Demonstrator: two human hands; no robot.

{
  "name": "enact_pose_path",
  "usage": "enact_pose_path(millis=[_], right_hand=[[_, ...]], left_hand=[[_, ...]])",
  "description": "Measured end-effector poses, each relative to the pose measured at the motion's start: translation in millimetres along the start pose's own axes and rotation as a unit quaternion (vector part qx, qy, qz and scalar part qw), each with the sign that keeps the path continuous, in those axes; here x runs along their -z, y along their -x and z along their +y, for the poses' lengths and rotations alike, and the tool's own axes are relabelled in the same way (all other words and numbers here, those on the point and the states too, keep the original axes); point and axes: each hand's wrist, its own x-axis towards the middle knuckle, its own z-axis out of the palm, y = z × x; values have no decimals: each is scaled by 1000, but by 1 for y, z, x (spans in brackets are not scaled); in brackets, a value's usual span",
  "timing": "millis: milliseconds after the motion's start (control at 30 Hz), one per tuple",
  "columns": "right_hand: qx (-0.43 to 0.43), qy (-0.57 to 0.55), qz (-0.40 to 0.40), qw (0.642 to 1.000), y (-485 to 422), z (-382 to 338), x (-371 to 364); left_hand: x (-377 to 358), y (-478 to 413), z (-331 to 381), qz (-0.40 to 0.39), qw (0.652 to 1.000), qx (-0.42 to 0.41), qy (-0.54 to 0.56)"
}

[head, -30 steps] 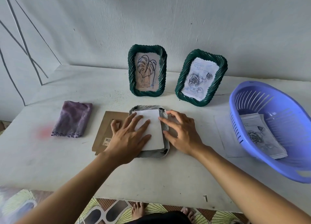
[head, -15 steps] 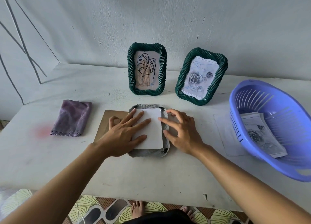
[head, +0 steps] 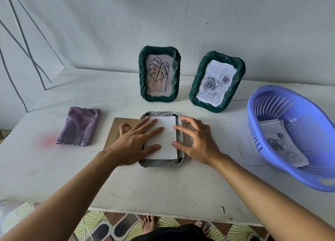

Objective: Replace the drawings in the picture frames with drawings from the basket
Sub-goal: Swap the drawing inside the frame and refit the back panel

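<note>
White table: purple cloth, brown board, face-down frame, leaf frame, rose frame, blue basket, sheet.

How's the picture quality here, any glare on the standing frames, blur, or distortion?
Head view: soft even light, faint shadows under the left hand and right hand; no glare on the leaf frame or rose frame; hands sharp; wide-angle bows the table edge and stretches the basket.

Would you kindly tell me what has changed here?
Almost nothing: the left hand still presses flat on the white sheet in the face-down frame; the right hand still touches its right edge. Nothing grasped or released; leaf frame, rose frame, basket, cloth unmoved.
</note>
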Motion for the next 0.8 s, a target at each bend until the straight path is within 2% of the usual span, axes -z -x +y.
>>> enact_pose_path(millis=[433, 800], right_hand=[[-3, 14, -10, 1000, 0, -1, -1], [8, 23, -21, 999, 1, -1, 1]], left_hand=[[1, 10, -15, 3, 1000, -15, 23], [14, 5, -24, -57, 997, -29, 42]])
